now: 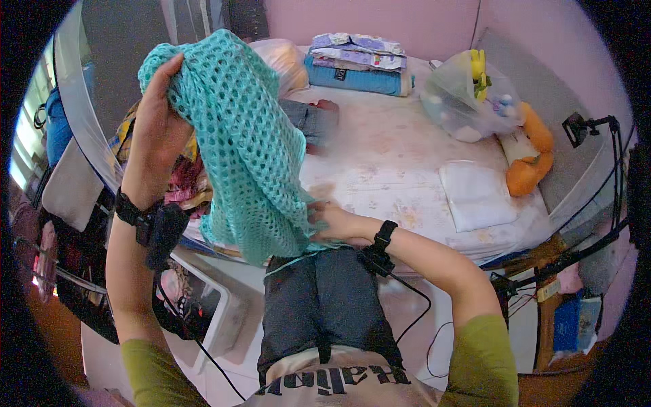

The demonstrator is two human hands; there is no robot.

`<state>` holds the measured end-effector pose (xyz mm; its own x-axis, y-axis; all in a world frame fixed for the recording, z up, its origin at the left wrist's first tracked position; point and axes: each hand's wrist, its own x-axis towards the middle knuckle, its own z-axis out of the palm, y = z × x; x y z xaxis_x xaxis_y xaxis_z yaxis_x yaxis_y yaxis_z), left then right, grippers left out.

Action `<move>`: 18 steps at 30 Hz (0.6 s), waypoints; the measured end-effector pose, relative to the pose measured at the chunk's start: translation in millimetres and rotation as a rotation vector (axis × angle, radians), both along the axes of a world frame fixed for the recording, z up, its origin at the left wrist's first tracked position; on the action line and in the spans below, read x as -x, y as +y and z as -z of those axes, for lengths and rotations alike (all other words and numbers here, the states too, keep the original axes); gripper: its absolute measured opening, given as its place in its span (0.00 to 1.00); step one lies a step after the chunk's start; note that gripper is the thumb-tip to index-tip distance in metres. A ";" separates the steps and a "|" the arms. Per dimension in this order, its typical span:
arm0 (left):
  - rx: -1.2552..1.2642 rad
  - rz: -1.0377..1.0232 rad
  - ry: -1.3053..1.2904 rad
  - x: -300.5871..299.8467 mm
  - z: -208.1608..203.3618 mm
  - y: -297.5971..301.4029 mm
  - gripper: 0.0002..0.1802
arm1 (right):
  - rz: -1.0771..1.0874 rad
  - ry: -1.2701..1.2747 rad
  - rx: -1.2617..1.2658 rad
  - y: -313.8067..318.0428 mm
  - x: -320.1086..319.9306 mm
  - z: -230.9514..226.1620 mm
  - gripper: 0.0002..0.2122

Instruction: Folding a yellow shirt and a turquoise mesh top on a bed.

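A turquoise mesh-knit garment hangs in loose folds between my hands, above the near edge of the bed. My left hand is raised at the upper left and closed on its top part, thumb in front and the other fingers hidden by the knit. Lower down, my right hand grips the garment's right edge; its fingers are slightly blurred. The cloth's bottom hangs close to my dark shorts. What exact kind of garment it is, I cannot tell.
Folded denim lies beyond the garment on the bed. Wrapped packs sit at the back, with a clear plastic bag and an orange plush to the right. A folded white cloth and colourful clothes flank me.
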<state>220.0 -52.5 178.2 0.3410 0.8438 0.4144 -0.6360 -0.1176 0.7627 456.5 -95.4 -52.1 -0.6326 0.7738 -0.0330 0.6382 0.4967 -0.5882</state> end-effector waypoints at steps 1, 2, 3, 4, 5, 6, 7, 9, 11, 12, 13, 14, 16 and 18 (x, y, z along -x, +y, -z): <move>-0.022 -0.029 0.000 7.3 -3.3 5.1 0.11 | -0.023 0.002 0.106 10.3 4.9 9.9 0.16; -0.046 -0.060 -0.001 15.4 -6.3 7.7 0.11 | -0.030 0.005 0.103 14.4 4.6 8.3 0.16; -0.050 -0.066 0.002 22.6 -7.6 7.3 0.11 | -0.006 0.193 0.039 17.2 0.4 5.4 0.14; -0.123 -0.082 0.016 28.8 -8.5 5.6 0.11 | 0.019 0.380 -0.025 20.8 -5.8 2.0 0.12; -0.194 -0.086 0.025 31.8 -7.2 8.2 0.11 | 0.172 0.505 0.057 33.2 -20.5 6.5 0.10; -0.258 -0.116 0.037 45.8 -3.8 10.2 0.10 | 0.265 0.482 0.145 24.3 -23.6 -36.9 0.10; -0.265 -0.228 0.087 59.3 -3.6 14.6 0.10 | 0.421 0.593 0.263 22.9 -31.4 -61.4 0.08; -0.181 -0.217 0.064 81.8 -6.6 18.5 0.10 | 0.502 0.795 0.236 22.1 -57.6 -102.9 0.08; -0.075 -0.199 0.018 92.6 -5.9 23.4 0.09 | 0.526 1.096 0.020 23.0 -92.2 -122.5 0.08; -0.077 -0.191 0.013 95.6 -2.5 29.1 0.09 | 0.532 1.167 -0.011 24.1 -109.7 -134.4 0.07; -0.056 -0.222 0.000 97.6 3.4 38.7 0.09 | 0.541 1.235 -0.043 23.9 -124.6 -145.7 0.06; -0.035 -0.269 -0.007 102.7 6.8 41.5 0.09 | 0.538 1.232 -0.040 22.3 -131.3 -154.8 0.06; 0.029 -0.295 0.011 106.3 7.7 36.4 0.12 | 0.587 1.311 -0.053 11.5 -140.9 -176.9 0.06; 0.017 -0.386 0.012 101.3 14.7 40.1 0.14 | 0.624 1.248 -0.096 1.0 -150.3 -190.1 0.05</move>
